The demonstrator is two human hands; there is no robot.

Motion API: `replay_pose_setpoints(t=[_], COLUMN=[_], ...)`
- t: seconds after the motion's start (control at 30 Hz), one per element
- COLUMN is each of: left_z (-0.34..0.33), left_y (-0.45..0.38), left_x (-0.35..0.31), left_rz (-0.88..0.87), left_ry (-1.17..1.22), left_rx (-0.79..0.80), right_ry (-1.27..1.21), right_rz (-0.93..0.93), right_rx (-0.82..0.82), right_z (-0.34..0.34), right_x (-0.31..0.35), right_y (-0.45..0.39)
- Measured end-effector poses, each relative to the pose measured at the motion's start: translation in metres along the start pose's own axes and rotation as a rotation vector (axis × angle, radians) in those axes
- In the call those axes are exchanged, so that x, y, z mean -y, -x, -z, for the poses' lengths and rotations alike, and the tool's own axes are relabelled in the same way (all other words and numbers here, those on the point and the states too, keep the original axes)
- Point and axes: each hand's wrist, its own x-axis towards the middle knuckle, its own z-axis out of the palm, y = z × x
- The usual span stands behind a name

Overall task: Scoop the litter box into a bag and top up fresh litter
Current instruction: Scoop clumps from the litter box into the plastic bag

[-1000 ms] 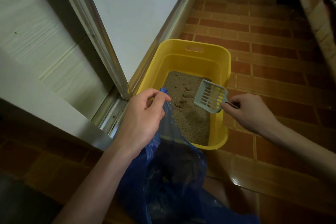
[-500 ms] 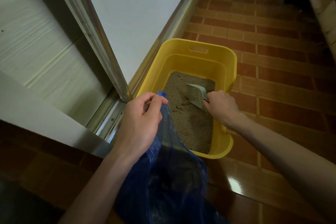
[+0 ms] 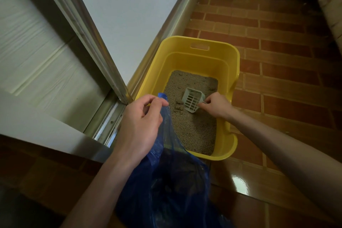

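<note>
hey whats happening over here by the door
A person is cleaning a yellow litter box on the brick-tile floor. The right hand holds a white slotted scoop down in the litter, next to some clumps. The left hand pinches the edge of a blue bag, held open beside the box.

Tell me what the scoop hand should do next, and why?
Probably push the scoop under the clumps lying just beside it in the litter. The right hand holds its handle low in the yellow box, while the left hand holds the blue bag open nearby.
</note>
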Motion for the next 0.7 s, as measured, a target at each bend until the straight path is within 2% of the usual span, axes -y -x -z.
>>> replay_pose_setpoints(t=[0.23,0.47,0.7], left_z=[0.002,0.004,0.001], left_y=[0.002,0.004,0.004], left_x=[-0.003,-0.006,-0.004], left_rz=[0.029,0.043,0.053], left_ry=[0.038,0.057,0.075], left_rx=[-0.042,-0.048,-0.065], right_ry=[-0.177,-0.518,-0.719], right_rz=[-0.047,-0.169,-0.113], right_rx=[0.082,0.195,0.232], right_z=[-0.014,-0.022,-0.010], right_x=[0.012,0.016,0.010], right_y=[0.000,0.003,0.017])
